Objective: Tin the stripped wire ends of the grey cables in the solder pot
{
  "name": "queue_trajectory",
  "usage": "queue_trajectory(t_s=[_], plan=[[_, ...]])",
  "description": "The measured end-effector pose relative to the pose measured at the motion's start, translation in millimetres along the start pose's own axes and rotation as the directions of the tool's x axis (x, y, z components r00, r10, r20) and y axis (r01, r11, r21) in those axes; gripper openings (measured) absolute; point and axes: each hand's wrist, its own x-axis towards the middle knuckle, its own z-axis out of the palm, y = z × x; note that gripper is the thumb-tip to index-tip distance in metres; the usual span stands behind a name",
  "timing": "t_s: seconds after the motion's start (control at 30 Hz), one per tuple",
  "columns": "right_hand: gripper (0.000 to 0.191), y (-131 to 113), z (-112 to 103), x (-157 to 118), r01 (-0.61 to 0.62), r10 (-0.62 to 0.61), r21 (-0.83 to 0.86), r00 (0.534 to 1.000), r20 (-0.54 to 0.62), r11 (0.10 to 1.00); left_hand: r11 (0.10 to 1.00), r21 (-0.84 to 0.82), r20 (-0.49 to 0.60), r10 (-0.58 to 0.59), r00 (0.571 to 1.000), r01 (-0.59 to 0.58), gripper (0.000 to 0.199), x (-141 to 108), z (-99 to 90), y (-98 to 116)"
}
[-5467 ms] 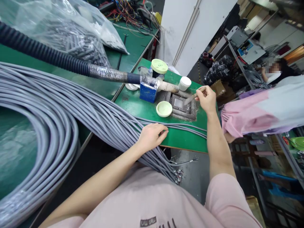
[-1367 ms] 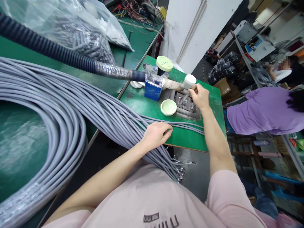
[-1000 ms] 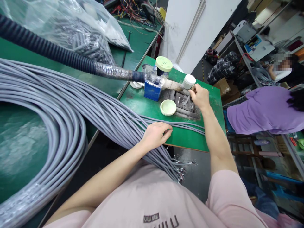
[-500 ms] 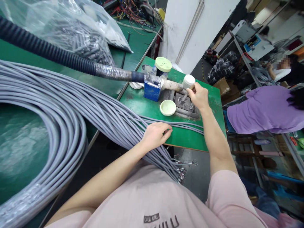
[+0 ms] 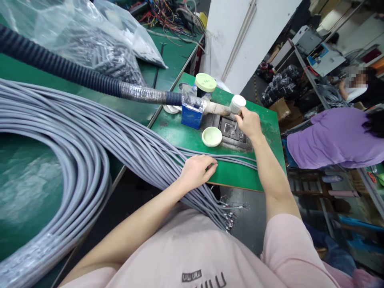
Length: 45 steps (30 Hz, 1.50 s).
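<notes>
My right hand (image 5: 249,122) is closed in a pinch on a thin scraper, whose narrow blade points down over a small solder pot (image 5: 230,127) set in the bench. The pot's surface is dark grey with a shiny patch. Near the bench's front edge, my left hand (image 5: 198,170) rests on grey cables (image 5: 156,160), fingers loosely bent and thumb apart. Several cables (image 5: 234,158) run past it across the bench top. Just left of the pot sits a pale green shallow dish (image 5: 211,137). Stripped cable ends (image 5: 229,218) hang below the bench edge.
A black ribbed hose (image 5: 90,76) ends above the pot, propped on a blue box (image 5: 192,116). Behind stand a green-lidded jar (image 5: 205,82) and a white tub (image 5: 238,102). Plastic bags (image 5: 102,52) lie at upper left. A person in purple (image 5: 333,138) is at right.
My right hand has shifted slightly, and the scraper's blade has moved right across the pot and turned steeper. A shiny patch now shows on the pot's surface. My left hand has stayed put.
</notes>
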Motion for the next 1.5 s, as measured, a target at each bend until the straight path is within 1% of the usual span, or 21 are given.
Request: queue_trajectory(t_s=[0.13, 0.33, 0.57, 0.73, 0.9, 1.03, 1.17, 1.33, 1.5], plan=[[0.012, -6, -8, -2, 0.016, -0.015, -0.033, 0.999, 0.029, 0.999, 1.000, 0.004, 0.004, 0.000, 1.000, 0.000, 0.018, 0, -0.4, 0], [0.013, -8, -20, -6, 0.020, -0.020, -0.023, 1.000, -0.024, 1.000, 1.000, 0.006, 0.011, -0.004, 1.000, 0.004, 0.018, 0, 0.0, 0], [0.014, -13, -15, -10, 0.037, -0.034, 0.059, 0.999, -0.042, 0.998, 1.000, 0.008, 0.009, -0.005, 1.000, 0.005, 0.018, 1, -0.1, 0], [0.013, -12, -11, -10, 0.036, -0.035, 0.027, 0.999, -0.028, 0.999, 1.000, 0.008, 0.009, -0.006, 1.000, 0.006, 0.018, 1, -0.3, 0], [0.013, -10, -10, -10, 0.019, -0.019, -0.013, 1.000, 0.015, 1.000, 1.000, 0.001, 0.004, 0.002, 1.000, -0.002, 0.018, 0, 0.1, 0], [0.013, -11, -14, -11, 0.023, -0.021, -0.059, 0.999, 0.030, 0.998, 1.000, 0.005, 0.005, 0.004, 1.000, -0.004, 0.018, 0, 0.2, 0], [0.015, -12, -25, -13, 0.024, -0.024, -0.080, 1.000, 0.003, 0.997, 1.000, 0.011, 0.000, 0.007, 1.000, -0.007, 0.018, 1, 0.2, 0], [0.017, -10, -32, -16, 0.014, -0.015, -0.034, 1.000, -0.008, 0.999, 1.000, 0.009, -0.006, 0.016, 1.000, -0.016, 0.018, 1, 0.1, -1], [0.017, -9, -23, -17, 0.011, -0.011, 0.024, 1.000, -0.015, 1.000, 1.000, 0.007, -0.003, 0.011, 1.000, -0.011, 0.017, 0, 0.5, -1]])
